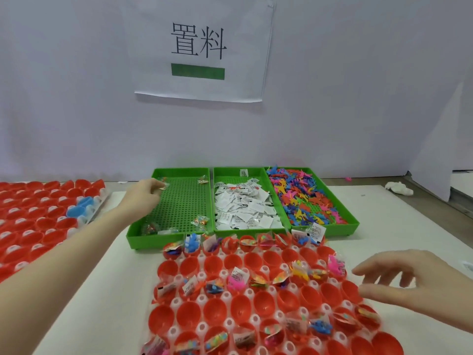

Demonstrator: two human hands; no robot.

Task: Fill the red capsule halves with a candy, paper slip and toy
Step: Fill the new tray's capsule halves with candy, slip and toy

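Right now your left hand point(147, 192) reaches out over the far left corner of the green candy tray point(143, 233), with your fingertips pinching a clear-wrapped candy point(163, 185) just above the tray's perforated floor. Your right hand point(409, 280) hovers above the right edge of the clear capsule holder point(202, 326), fingers spread and relaxed, holding nothing.

That candy tray holds only a few wrapped candies, scattered near its corners. Just right of it, the middle green tray point(252, 229) holds a heap of white paper slips point(243, 208). Right of that one, the third green tray point(354, 221) is piled with small coloured plastic toys point(302, 198).

Just in front of the candy tray, the red capsule halves point(252, 260) sit open side up in the holder; some rows carry candy, slip and toy, others hold nothing.
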